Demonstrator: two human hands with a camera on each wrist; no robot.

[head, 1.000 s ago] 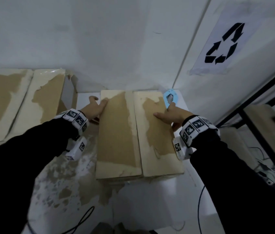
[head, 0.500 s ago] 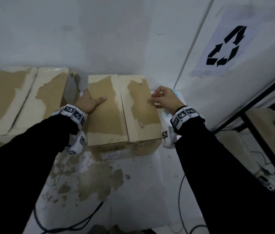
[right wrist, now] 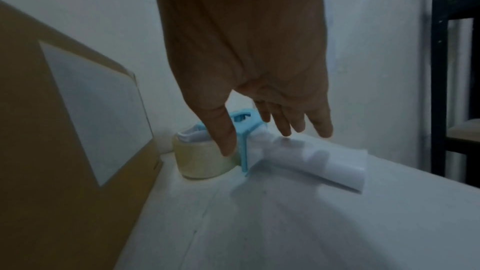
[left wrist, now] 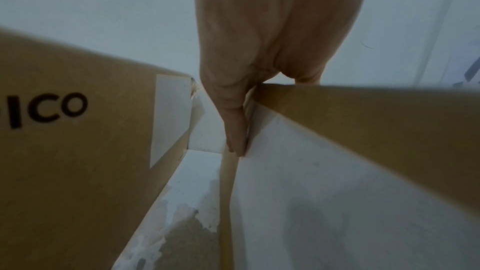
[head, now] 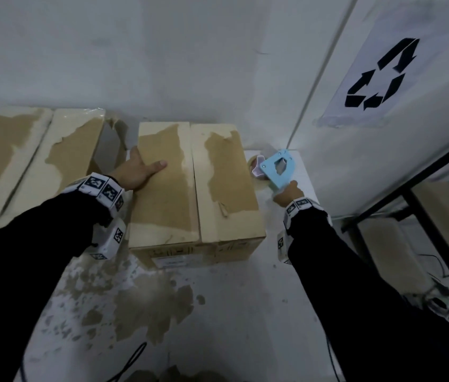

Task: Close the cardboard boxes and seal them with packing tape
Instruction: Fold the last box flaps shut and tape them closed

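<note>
head view: left hand [head: 137, 172] lies flat, fingers straight, on the middle cardboard box [head: 193, 188]; right hand [right wrist: 249, 73] hovers with fingers spread over the tape dispenser [right wrist: 249, 143], gripping nothing, on the tabletop [head: 245, 312] right of it. risk: unsealed flaps may spring up if the left hand lifts. two boxes, one dispenser.

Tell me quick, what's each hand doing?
Left hand: open, pressing flat on the brown cardboard box.
Right hand: open, reaching onto the light-blue plastic tape dispenser.
</note>
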